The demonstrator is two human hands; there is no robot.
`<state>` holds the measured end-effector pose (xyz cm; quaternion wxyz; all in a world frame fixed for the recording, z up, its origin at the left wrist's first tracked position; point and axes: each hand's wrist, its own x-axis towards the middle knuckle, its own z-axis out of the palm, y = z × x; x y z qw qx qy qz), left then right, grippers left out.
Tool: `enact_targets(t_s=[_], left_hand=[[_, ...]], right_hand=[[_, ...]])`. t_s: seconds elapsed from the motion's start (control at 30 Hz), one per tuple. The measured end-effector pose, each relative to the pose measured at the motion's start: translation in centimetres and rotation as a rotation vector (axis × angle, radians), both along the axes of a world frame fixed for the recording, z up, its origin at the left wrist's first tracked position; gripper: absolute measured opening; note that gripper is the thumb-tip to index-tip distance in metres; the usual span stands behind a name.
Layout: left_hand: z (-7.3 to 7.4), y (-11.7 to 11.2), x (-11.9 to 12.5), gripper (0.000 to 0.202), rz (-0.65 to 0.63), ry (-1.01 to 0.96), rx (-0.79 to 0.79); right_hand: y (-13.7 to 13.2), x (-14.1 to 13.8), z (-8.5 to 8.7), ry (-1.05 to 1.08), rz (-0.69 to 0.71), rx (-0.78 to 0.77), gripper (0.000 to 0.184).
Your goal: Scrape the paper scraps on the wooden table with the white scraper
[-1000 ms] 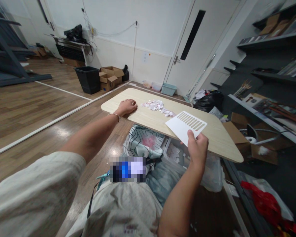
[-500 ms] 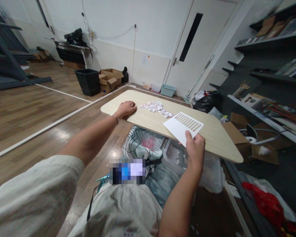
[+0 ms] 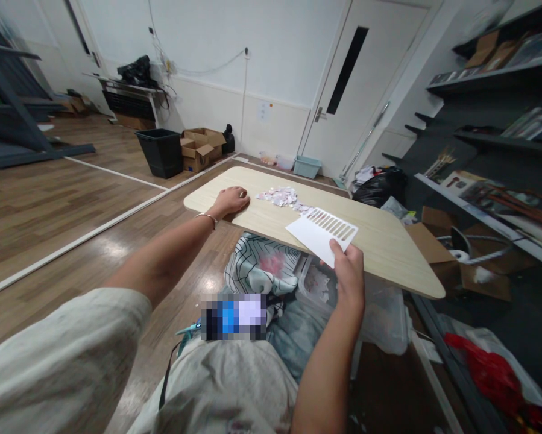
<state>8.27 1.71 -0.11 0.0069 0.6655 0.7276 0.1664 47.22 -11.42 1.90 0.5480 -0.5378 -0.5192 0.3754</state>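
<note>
My right hand [image 3: 348, 270] pinches the near corner of a white sheet [image 3: 318, 234] with a row of cut-out slots, held just above the near edge of a light wooden table [image 3: 388, 244]. My left hand [image 3: 231, 199] rests on the table's left end, fingers curled loosely, a bracelet on the wrist. A pile of small white and pink paper scraps [image 3: 283, 196] lies on the tabletop just right of my left hand, beyond the sheet.
Under the table lie a patterned cloth [image 3: 259, 265] and a clear plastic bag [image 3: 383, 316]. A black bin [image 3: 160, 152] and cardboard boxes [image 3: 201, 146] stand by the far wall. Dark shelves [image 3: 492, 144] line the right side; a red bag [image 3: 488, 374] lies on the floor.
My right hand has carried the slotted sheet leftward and slightly toward the scrap pile. My left hand has stayed on the table's left end.
</note>
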Motion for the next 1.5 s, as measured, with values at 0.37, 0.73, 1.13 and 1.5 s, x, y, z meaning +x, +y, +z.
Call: enact_targets(t_s=[0.37, 0.73, 1.13, 1.5], left_hand=[[-0.1, -0.3, 0.0, 0.047, -0.037, 0.001, -0.002], [-1.8, 0.8, -0.8, 0.072, -0.098, -0.119, 0.077], [-1.9, 0.9, -0.9, 0.075, -0.111, -0.136, 0.074], [-1.5, 0.5, -0.5, 0.067, -0.101, -0.090, 0.075]], right_hand=[[-0.2, -1.3, 0.1, 0.116, -0.049, -0.125, 0.046], [-1.5, -1.7, 1.0, 0.119, -0.107, -0.141, 0.039], [-1.5, -1.3, 1.1, 0.144, -0.131, -0.135, 0.040], [-1.0, -1.2, 0.5, 0.108, -0.114, -0.135, 0.044]])
